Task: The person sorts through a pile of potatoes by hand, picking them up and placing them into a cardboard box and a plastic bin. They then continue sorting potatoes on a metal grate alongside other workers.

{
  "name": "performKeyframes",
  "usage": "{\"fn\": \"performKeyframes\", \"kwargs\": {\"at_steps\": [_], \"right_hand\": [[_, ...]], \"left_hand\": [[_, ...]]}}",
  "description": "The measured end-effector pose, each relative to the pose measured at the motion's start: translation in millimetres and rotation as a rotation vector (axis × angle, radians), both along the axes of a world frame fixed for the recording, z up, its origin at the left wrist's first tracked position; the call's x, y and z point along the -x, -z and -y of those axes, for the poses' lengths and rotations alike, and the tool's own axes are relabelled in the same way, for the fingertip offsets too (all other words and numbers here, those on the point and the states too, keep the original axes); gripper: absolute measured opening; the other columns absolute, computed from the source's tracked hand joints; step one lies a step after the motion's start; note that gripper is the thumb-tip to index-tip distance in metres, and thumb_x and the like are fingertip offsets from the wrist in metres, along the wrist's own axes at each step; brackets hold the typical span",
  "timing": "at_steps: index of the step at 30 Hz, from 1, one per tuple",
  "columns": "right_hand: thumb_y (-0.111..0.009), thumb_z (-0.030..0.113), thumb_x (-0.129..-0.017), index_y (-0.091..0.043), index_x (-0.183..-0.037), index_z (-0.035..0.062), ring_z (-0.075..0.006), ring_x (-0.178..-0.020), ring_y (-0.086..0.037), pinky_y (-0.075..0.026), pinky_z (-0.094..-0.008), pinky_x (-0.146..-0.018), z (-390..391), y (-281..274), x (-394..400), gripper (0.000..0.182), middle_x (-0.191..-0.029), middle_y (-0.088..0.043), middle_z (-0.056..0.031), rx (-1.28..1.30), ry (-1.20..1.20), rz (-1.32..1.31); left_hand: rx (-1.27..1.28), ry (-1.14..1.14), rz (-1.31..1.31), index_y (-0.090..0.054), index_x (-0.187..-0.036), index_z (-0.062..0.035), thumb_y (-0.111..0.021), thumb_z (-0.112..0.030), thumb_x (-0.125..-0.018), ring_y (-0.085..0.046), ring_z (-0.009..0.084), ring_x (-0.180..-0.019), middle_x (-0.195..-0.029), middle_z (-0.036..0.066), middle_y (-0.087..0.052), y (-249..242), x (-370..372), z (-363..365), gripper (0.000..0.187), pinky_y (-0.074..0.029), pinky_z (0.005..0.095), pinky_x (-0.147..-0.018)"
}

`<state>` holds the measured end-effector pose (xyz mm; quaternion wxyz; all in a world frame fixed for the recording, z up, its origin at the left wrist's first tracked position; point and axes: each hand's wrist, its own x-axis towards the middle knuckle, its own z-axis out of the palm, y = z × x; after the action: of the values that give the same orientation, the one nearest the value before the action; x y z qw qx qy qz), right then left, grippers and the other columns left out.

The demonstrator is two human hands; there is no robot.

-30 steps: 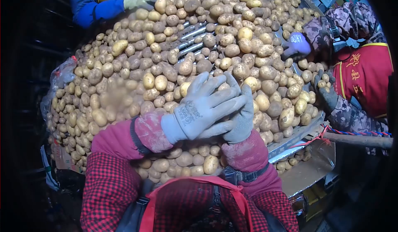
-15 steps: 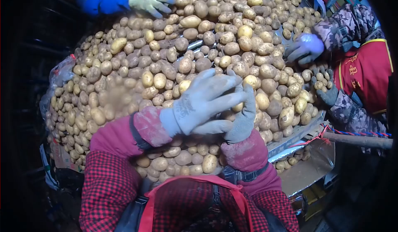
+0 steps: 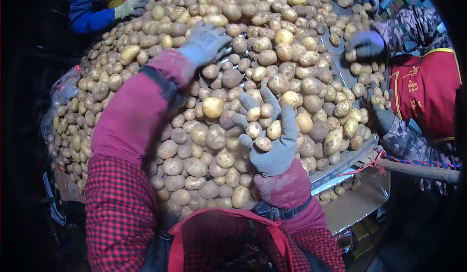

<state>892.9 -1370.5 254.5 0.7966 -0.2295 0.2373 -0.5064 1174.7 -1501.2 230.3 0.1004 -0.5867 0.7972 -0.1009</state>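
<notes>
My left hand (image 3: 204,44), in a grey-blue work glove, reaches out over the heap of potatoes (image 3: 194,167). Its fingers are apart and rest against potatoes near the middle of the heap; whether one lies under the palm is hidden. Palm up and cupped, my gloved right hand (image 3: 275,157) holds several small potatoes (image 3: 263,144) between its spread, curled fingers. A larger yellowish potato (image 3: 212,107) lies on the heap to the left of it.
A co-worker's gloved hand (image 3: 132,7) is at the far left of the heap. Another person in a red apron (image 3: 428,94) gathers potatoes at the right. A metal edge (image 3: 345,161), a pole (image 3: 418,169) with cord and a lower tray (image 3: 362,199) lie at the right front.
My hands have come apart: the left has moved forward and left over the heap. My right hand now shows small potatoes in its palm. The co-worker's hand at far left has drawn back.
</notes>
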Motion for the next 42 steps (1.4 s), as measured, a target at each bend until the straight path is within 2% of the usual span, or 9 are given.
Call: {"fn": "performKeyframes", "kwargs": {"at_steps": [4, 10, 22, 26, 30, 34, 35, 40, 42], "right_hand": [[-0.029, 0.05, -0.114, -0.025, -0.164, 0.0051, -0.0297, -0.12, -0.067, -0.056, -0.0269, -0.078, 3.0, 16.8, 5.6, 0.068, -0.156, -0.047, -0.0229, 0.281, -0.078, 0.003], [-0.025, 0.058, -0.111, -0.027, -0.163, 0.006, -0.0285, -0.114, -0.068, -0.057, -0.0291, -0.076, 10.2, 9.8, 9.9, 0.074, -0.154, -0.049, -0.0223, -0.306, -0.283, 0.279], [-0.027, 0.059, -0.111, -0.029, -0.163, 0.0064, -0.0281, -0.113, -0.068, -0.056, -0.0289, -0.076, 10.2, 10.6, 10.9, 0.074, -0.154, -0.049, -0.0228, -0.298, -0.285, 0.328], [-0.027, 0.056, -0.112, -0.028, -0.163, 0.0058, -0.0278, -0.113, -0.067, -0.058, -0.0297, -0.079, 8.8, 12.7, 13.0, 0.071, -0.154, -0.049, -0.0234, -0.258, -0.278, 0.354], [-0.036, 0.033, -0.113, -0.028, -0.163, 0.0039, -0.028, -0.119, -0.066, -0.059, -0.031, -0.086, 7.9, 8.1, 11.2, 0.058, -0.154, -0.049, -0.023, -0.16, -0.268, 0.214], [-0.052, 0.003, -0.104, -0.032, -0.16, -0.0025, -0.0257, -0.128, -0.061, -0.059, -0.0316, -0.093, 9.9, 22.3, 7.6, 0.059, -0.154, -0.049, -0.0222, -0.122, -0.177, 0.18], [-0.057, -0.003, -0.098, -0.035, -0.156, -0.0066, -0.024, -0.129, -0.06, -0.058, -0.0314, -0.098, 11.6, 27.7, 10.3, 0.062, -0.155, -0.047, -0.0206, 0.135, -0.186, -0.296], [-0.057, -0.003, -0.099, -0.033, -0.156, -0.0048, -0.0281, -0.131, -0.06, -0.059, -0.0328, -0.097, 8.9, 25.1, 6.0, 0.061, -0.156, -0.046, -0.0175, 0.739, 0.133, -0.288], [-0.057, -0.004, -0.101, -0.033, -0.156, -0.0008, -0.0307, -0.132, -0.06, -0.061, -0.0341, -0.092, 8.9, 4.1, 14.5, 0.06, -0.156, -0.046, -0.0178, -0.381, -0.151, 0.571]], "left_hand": [[-0.158, -0.156, 0.088, -0.067, -0.126, -0.0202, -0.068, -0.05, -0.093, -0.055, 0.0297, -0.124, -0.132, 0.003, -0.063, -0.8, -0.9, 15.4, 0.045, -0.041, 0.0514, -0.104], [-0.201, -0.433, 0.008, -0.07, -0.126, -0.0234, -0.068, -0.058, -0.091, -0.055, 0.0315, -0.128, -0.132, 0.005, -0.066, 19.7, 14.9, 32.1, 0.049, -0.037, 0.0592, -0.105], [-0.13, -0.372, -0.166, -0.072, -0.122, -0.0202, -0.061, -0.047, -0.097, -0.059, 0.0328, -0.123, -0.127, 0.01, -0.068, 20.8, -1.7, 21.4, 0.038, -0.042, 0.0513, -0.105], [-0.111, -0.268, -0.396, -0.072, -0.127, -0.0158, -0.066, -0.042, -0.099, -0.066, 0.0308, -0.113, -0.124, 0.011, -0.072, 7.5, -4.3, -2.8, 0.039, -0.05, 0.0413, -0.099], [-0.413, -0.503, -1.319, -0.071, -0.125, -0.0047, -0.074, -0.03, -0.094, -0.068, 0.0245, -0.111, -0.121, 0.015, -0.071, -39.6, 37.2, -55.3, 0.04, -0.053, 0.0364, -0.096], [-0.148, 0.288, -0.983, -0.07, -0.128, -0.0047, -0.073, -0.031, -0.095, -0.063, 0.0352, -0.125, -0.131, 0.017, -0.068, -79.4, 65.9, -97.2, 0.043, -0.048, 0.0486, -0.108], [-0.143, 0.303, -0.934, -0.07, -0.128, -0.0058, -0.074, -0.035, -0.093, -0.061, 0.0404, -0.127, -0.132, 0.018, -0.067, -89.5, 73.6, -106.0, 0.045, -0.047, 0.0497, -0.109], [-0.176, 0.327, -0.833, -0.066, -0.134, -0.0039, -0.073, -0.042, -0.092, -0.059, 0.0401, -0.13, -0.138, 0.02, -0.064, -87.5, 75.7, -122.8, 0.057, -0.045, 0.0498, -0.11], [-0.168, 0.213, -0.945, -0.065, -0.136, -0.0038, -0.068, -0.047, -0.095, -0.059, 0.0402, -0.13, -0.139, 0.02, -0.064, -88.2, 72.1, -126.6, 0.06, -0.044, 0.0493, -0.11]]}}
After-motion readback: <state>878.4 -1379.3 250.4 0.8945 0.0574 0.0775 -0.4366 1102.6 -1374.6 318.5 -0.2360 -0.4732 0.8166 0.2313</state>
